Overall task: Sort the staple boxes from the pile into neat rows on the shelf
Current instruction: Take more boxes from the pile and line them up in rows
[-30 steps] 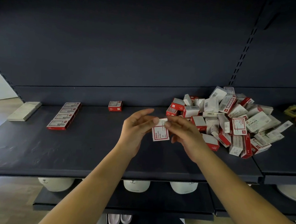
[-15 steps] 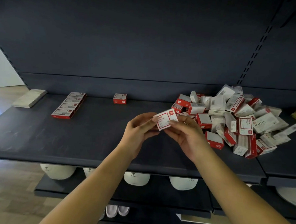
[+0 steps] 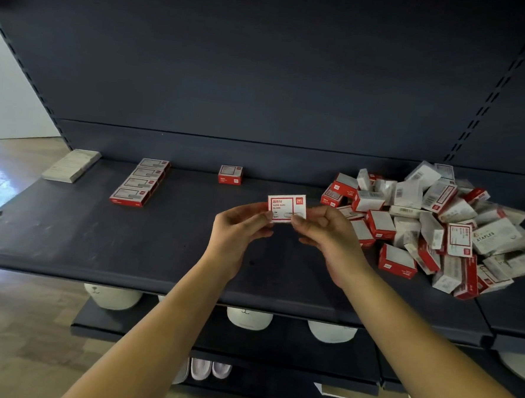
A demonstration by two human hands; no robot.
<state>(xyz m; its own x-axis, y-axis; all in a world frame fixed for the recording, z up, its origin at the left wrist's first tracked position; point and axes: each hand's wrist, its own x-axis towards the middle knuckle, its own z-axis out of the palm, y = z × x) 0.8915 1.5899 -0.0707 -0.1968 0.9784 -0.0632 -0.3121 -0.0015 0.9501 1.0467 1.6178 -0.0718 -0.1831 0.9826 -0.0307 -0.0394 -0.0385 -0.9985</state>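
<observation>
Left hand [image 3: 238, 228] and right hand [image 3: 326, 233] pinch one box [image 3: 286, 208] between the pile [image 3: 432, 221] and the row [image 3: 141, 181].

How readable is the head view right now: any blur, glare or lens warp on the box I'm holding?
Head view: the held box is sharp, its "PAPER CLIPS" print legible, pinched between left hand and right hand. Dim, even light, no glare on the dark shelf. Wide-angle warp bends the uprights and shelf edge. The pile is softer, labels mostly unreadable.
</observation>
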